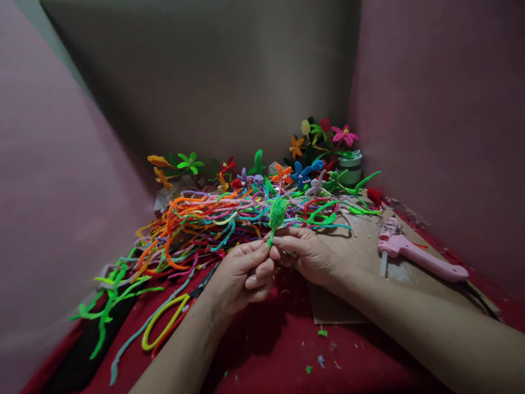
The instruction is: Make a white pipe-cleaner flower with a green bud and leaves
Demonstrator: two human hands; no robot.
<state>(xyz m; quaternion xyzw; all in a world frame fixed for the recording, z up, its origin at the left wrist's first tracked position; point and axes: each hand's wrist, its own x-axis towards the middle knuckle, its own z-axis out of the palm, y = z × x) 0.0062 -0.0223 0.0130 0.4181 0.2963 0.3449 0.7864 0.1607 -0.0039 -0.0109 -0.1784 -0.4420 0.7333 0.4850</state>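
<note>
Between my two hands stands a green pipe-cleaner bud [278, 213], upright, its rounded head above my fingers and its short stem running down into them. My left hand [248, 271] is closed, thumb and forefinger pinching the low end of the stem. From the other side my right hand [307, 251] pinches the stem just below the head, its fingertips close to the left ones. The lower tip of the stem is partly hidden by my fingers. Behind the bud lies a heap of loose pipe cleaners [213, 210] in many colours.
Yellow-handled scissors [166, 323] lie left of my left forearm. A pink hot glue gun [426, 260] rests on a cardboard sheet [336, 306] at the right. Finished pipe-cleaner flowers [301, 174] and a pale green jar [350, 167] stand at the back. Green scraps dot the red cloth [254, 350].
</note>
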